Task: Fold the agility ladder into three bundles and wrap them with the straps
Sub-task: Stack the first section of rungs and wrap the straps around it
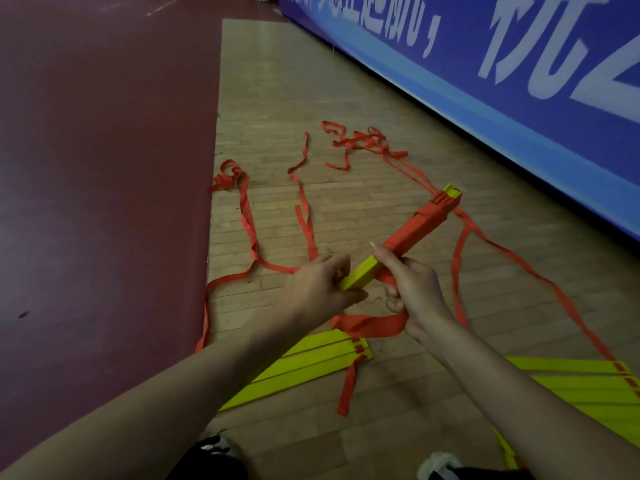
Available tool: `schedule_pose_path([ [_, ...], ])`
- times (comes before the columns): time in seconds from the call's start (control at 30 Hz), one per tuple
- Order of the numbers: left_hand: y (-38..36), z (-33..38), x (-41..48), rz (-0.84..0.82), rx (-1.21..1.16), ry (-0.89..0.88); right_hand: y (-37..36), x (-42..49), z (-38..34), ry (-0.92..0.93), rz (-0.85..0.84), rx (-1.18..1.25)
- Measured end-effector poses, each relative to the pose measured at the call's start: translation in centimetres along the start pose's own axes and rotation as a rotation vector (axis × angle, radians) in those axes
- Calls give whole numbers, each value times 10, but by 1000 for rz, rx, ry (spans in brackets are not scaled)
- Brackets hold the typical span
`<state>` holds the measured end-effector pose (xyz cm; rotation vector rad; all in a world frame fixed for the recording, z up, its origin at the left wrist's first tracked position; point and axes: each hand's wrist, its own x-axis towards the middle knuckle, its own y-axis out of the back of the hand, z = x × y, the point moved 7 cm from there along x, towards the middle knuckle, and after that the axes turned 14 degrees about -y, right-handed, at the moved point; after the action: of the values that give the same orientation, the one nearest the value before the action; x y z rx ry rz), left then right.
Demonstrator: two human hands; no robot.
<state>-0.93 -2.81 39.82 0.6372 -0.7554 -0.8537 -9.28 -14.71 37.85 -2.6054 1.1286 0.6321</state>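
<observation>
Ladder bundle [408,233] about half wrapped: my left hand [318,289] grips its bare yellow end, right hand [412,289] curls round the strap [370,323]. Flat rungs [311,362] below my hands, unwrapped.

Dim, soft indoor light; slight blur and wide-angle bending at edges.

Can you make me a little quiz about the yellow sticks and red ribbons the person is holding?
1. True or false: the bundle is covered in red strap from end to end.
2. Which part of the bundle does the left hand grip? A: the bare yellow near end. B: the red middle. C: the far end.
3. Fill in: the loose straps on the floor are ___ in colour.

Key: 1 false, yellow shows at both ends. 2 A. 3 red.
</observation>
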Motion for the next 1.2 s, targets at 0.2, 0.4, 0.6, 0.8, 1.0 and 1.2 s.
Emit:
schedule_pose_path([
  [0.2, -18, -25, -18, -367, -856, 437, -1, -2, -1, -27, -63, 56],
  [0.4, -22, -20, -22, -373, -858, 321, 7, 4, -3, -25, -41, 61],
  [0.6, -23, -24, -18, -304, -865, 380, 11, 11, -3, 22, -29, 86],
  [0.8, -22, -25, -14, -264, -809, 377, 12, 13, -5, 66, -46, -17],
  [1.0, -11, -38, -10, -143, -779, 417, 13, 12, 5, -5, -198, -223],
  [1.2, -3, -50, -9, -137, -859, 438, 20, 13, 13, -118, -264, -235],
])
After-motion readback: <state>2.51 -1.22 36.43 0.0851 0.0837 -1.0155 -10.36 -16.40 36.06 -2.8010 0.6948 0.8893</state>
